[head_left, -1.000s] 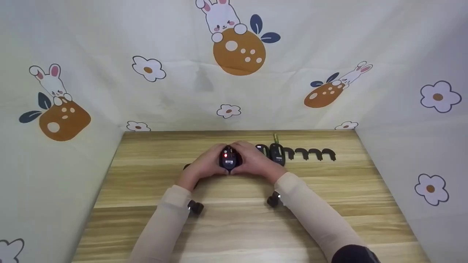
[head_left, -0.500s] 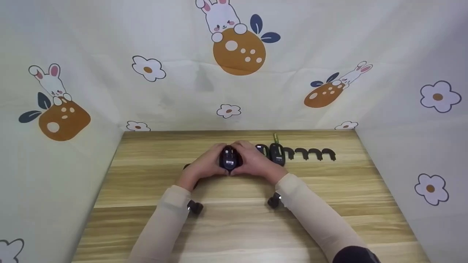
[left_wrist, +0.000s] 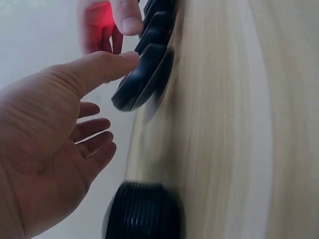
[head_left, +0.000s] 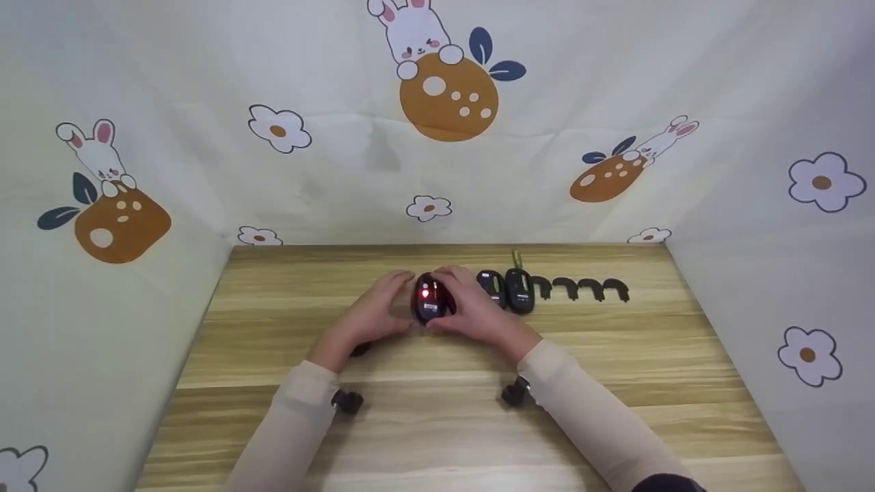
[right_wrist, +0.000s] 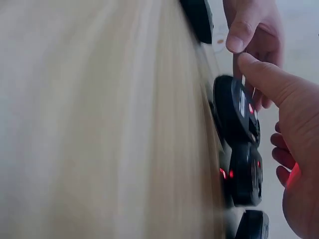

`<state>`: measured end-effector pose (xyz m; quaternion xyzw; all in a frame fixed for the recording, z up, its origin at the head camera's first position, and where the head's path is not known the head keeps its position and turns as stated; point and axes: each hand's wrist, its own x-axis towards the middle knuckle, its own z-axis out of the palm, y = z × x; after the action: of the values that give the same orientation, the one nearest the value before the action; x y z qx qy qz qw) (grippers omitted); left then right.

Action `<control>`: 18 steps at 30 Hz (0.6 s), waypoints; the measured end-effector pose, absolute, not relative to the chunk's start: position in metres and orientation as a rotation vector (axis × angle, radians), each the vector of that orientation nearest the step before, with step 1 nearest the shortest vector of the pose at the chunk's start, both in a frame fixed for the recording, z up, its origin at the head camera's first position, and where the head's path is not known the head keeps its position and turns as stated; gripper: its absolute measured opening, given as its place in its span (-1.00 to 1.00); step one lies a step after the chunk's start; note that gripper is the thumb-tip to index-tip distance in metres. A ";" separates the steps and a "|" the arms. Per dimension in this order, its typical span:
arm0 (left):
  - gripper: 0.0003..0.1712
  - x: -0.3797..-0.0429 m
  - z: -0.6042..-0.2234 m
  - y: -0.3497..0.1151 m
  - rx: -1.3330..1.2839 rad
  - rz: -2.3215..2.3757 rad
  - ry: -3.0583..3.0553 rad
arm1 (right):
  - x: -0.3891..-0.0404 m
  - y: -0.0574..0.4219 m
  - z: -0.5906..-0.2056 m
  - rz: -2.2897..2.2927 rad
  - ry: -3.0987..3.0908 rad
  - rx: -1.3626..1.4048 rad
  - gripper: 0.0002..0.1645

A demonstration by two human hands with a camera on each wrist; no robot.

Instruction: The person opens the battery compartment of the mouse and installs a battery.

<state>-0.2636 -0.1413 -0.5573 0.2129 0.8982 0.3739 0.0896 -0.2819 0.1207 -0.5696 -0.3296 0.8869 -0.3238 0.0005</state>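
A black computer mouse (head_left: 427, 299) lies underside up between the two hands, its red sensor light glowing and a small label showing. The left hand (head_left: 369, 314) is just to its left, fingers spread and thumb loose; in the left wrist view its thumb tip overlaps the mouse (left_wrist: 139, 79), and contact is unclear. The right hand (head_left: 475, 304) arches over the mouse's right side. In the right wrist view its straight thumb stands apart from the mouse (right_wrist: 235, 109), and the other fingers curl loosely with nothing in them. Red light falls on that palm.
More overturned black mice (head_left: 519, 290) stand right of the hands, with slots in their undersides. A thin yellow-green cylinder (head_left: 517, 259) lies behind them. Several arched black pieces (head_left: 590, 288) follow in a row. A black ribbed object (left_wrist: 144, 214) is near the left wrist.
The left hand has drawn away to the left and back from the mouse. The right wrist has shifted slightly toward the person. The mouse's red light, off half a second ago, shines again.
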 end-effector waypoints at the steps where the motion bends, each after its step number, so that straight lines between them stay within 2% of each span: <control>1: 0.15 -0.261 -0.557 -0.145 0.637 1.121 2.680 | -0.278 0.120 -0.569 -1.040 2.788 -1.026 0.16; 5: 0.02 -0.250 -0.559 -0.159 0.689 1.158 2.735 | -0.261 0.113 -0.568 -1.146 2.779 -0.996 0.07; 9: -0.06 -0.237 -0.560 -0.177 0.704 1.176 2.794 | -0.247 0.103 -0.569 -1.166 2.773 -1.047 0.06; 15: -0.05 -0.221 -0.564 -0.204 0.615 1.234 2.784 | -0.234 0.084 -0.571 -1.166 2.733 -1.128 0.04; 18: 0.03 -0.215 -0.566 -0.215 0.588 1.250 2.760 | -0.228 0.075 -0.572 -1.189 2.705 -1.159 0.03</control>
<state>-0.2154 -0.2152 -0.5663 0.1905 0.8939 0.4048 0.0276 -0.2284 0.0753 -0.5723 -0.3652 0.8521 -0.3745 -0.0161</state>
